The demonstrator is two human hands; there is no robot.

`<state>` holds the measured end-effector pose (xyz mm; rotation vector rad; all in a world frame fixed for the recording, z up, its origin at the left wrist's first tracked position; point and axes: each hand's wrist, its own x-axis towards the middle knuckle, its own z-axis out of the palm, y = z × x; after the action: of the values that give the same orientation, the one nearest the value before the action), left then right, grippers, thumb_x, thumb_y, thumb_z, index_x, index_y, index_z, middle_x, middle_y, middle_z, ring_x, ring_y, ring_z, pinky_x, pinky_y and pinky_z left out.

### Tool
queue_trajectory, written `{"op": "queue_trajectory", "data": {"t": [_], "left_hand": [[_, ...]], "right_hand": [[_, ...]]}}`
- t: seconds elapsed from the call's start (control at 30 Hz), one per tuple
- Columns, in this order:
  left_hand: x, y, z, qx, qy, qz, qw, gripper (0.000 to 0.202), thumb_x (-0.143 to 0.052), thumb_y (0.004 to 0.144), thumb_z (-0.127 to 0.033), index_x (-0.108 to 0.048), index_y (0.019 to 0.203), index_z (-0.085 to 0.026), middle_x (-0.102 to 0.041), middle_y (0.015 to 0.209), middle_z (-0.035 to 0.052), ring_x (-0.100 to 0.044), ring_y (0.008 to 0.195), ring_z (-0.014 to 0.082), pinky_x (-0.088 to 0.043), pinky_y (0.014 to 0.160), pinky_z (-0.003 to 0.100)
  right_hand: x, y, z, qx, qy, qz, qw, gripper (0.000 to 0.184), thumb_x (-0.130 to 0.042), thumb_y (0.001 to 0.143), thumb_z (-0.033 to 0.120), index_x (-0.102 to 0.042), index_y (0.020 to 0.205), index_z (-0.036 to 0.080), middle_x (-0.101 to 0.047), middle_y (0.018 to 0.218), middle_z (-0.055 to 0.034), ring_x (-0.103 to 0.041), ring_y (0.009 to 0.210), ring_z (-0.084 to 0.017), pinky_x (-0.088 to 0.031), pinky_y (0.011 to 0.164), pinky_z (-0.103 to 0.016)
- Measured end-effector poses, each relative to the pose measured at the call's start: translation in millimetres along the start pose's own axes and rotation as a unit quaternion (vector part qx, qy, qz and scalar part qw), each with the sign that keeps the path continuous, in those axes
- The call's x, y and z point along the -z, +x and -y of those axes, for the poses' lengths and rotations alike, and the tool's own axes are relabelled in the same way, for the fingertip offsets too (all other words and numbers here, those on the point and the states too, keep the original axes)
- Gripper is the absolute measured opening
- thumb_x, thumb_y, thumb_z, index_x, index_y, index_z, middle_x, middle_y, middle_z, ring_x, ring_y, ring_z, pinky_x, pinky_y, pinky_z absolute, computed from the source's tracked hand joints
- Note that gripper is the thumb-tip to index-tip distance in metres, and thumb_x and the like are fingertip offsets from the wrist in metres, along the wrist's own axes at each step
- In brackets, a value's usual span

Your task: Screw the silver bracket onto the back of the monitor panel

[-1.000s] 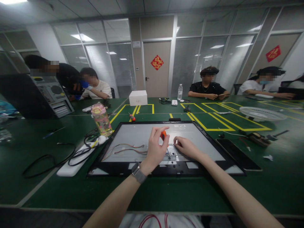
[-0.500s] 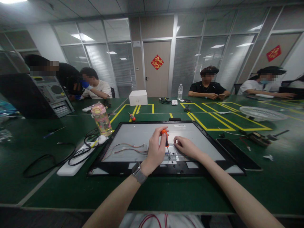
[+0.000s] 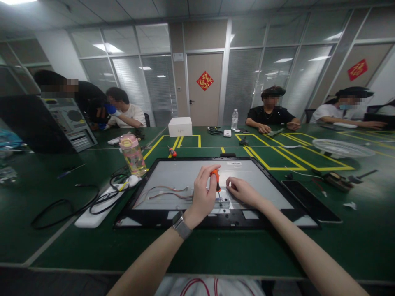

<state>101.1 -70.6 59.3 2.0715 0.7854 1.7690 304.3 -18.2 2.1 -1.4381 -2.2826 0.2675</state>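
A flat display panel (image 3: 175, 172) with a grey metal back and a black frame lies on the table before me. My left hand (image 3: 205, 191) is closed around an orange and black screwdriver (image 3: 215, 177). The screwdriver stands nearly upright, its shaft pointing down at a metal bracket (image 3: 226, 204) near the panel's front edge. Just right of it, my right hand (image 3: 239, 189) rests by the bracket with its fingers curled in; whatever they hold, if anything, is hidden. Thin wires (image 3: 166, 196) run over the panel to the left of my left hand.
Left of the panel are a pink-lidded bottle (image 3: 133, 156), a white power strip (image 3: 92, 216) and a black cable (image 3: 51, 226). A black phone-like slab (image 3: 310, 200) lies at the right. A computer case (image 3: 75, 119) stands far left. Several people sit or lean across the table.
My hands and the screwdriver keep almost the same place. Across the table, the person in black has moved their hands apart, and a small item now lies between them.
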Motion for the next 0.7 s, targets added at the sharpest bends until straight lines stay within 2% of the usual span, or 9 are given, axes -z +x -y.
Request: {"op": "queue_trajectory", "data": {"t": [0.1,0.23,0.43,0.53,0.7], "left_hand": [[0.4,0.7,0.5,-0.006,0.011,-0.007,1.000,0.022,-0.050,0.095,-0.020,-0.066,0.111,-0.022,-0.058,0.100,0.0053,-0.058,0.093,0.0175,-0.049,0.084,0.032],[-1.9,-0.1,0.7,-0.017,0.025,-0.031,0.999,0.015,-0.059,0.092,-0.024,-0.069,0.103,-0.023,-0.053,0.089,0.0022,-0.057,0.083,0.0155,-0.049,0.079,0.030],[0.2,-0.2,-1.2,-0.004,-0.012,0.009,1.000,0.030,-0.042,0.099,-0.017,-0.062,0.120,-0.021,-0.064,0.103,0.0074,-0.060,0.096,0.0178,-0.049,0.085,0.032],[1.2,0.4,-0.2,0.001,-0.013,0.016,1.000,0.030,-0.046,0.098,-0.019,-0.061,0.124,-0.022,-0.063,0.104,0.0070,-0.061,0.096,0.0175,-0.049,0.085,0.032],[-1.1,-0.8,1.4,-0.032,0.025,-0.036,0.999,0.019,-0.062,0.092,-0.026,-0.069,0.109,-0.023,-0.053,0.093,0.0029,-0.058,0.086,0.0150,-0.050,0.080,0.029]], "right_hand": [[-0.4,0.3,0.1,0.003,0.000,-0.003,1.000,0.008,-0.051,0.089,0.017,-0.057,0.093,0.019,-0.058,0.072,0.0002,-0.052,0.063,-0.015,-0.034,0.062,-0.024],[1.4,0.5,2.9,-0.004,0.002,-0.003,1.000,0.009,-0.051,0.088,0.015,-0.057,0.093,0.019,-0.059,0.074,-0.0003,-0.052,0.064,-0.015,-0.034,0.062,-0.024],[1.6,0.2,2.3,-0.002,0.002,-0.002,1.000,0.010,-0.051,0.088,0.016,-0.058,0.094,0.019,-0.059,0.073,-0.0003,-0.052,0.064,-0.015,-0.034,0.063,-0.024],[-0.4,0.4,-0.2,0.001,0.002,-0.004,1.000,0.009,-0.051,0.089,0.017,-0.058,0.093,0.019,-0.059,0.073,-0.0003,-0.052,0.063,-0.015,-0.034,0.063,-0.024],[0.2,0.8,1.3,-0.001,0.004,-0.003,1.000,0.008,-0.051,0.088,0.014,-0.058,0.090,0.018,-0.060,0.075,-0.0011,-0.053,0.065,-0.015,-0.033,0.062,-0.024]]}}
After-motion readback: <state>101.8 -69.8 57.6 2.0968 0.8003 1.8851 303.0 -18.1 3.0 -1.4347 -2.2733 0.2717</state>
